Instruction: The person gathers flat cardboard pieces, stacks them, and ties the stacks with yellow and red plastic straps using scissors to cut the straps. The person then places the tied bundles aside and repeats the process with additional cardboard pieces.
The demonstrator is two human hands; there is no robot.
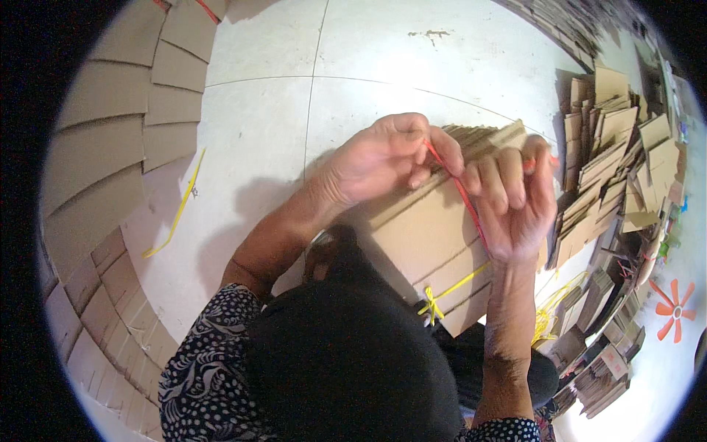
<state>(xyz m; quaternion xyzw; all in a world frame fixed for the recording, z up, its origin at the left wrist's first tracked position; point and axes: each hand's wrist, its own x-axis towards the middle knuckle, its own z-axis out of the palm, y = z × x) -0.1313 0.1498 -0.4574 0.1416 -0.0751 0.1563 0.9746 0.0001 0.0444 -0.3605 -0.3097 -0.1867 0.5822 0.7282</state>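
Observation:
A stack of flat brown cardboard pieces (420, 243) stands in front of me, below both hands. My left hand (390, 158) pinches one part of a red string (469, 202) between thumb and fingers above the stack. The string slants down from there toward my right wrist. My right hand (512, 195) is closed with its fingers curled, and bits of red string show at its fingertips. Around the near end of the stack runs a yellow strap (462, 283), tied in a knot (432, 303). My hands hide part of the stack's far side.
Tall stacks of cardboard (103, 92) line the left. A loose yellow strip (179, 210) lies on the pale tiled floor (258, 44). Leaning cardboard piles (604, 162) fill the right, with tangled yellow strapping (543, 324) nearer me. An orange fan-shaped thing (675, 310) shows at the far right.

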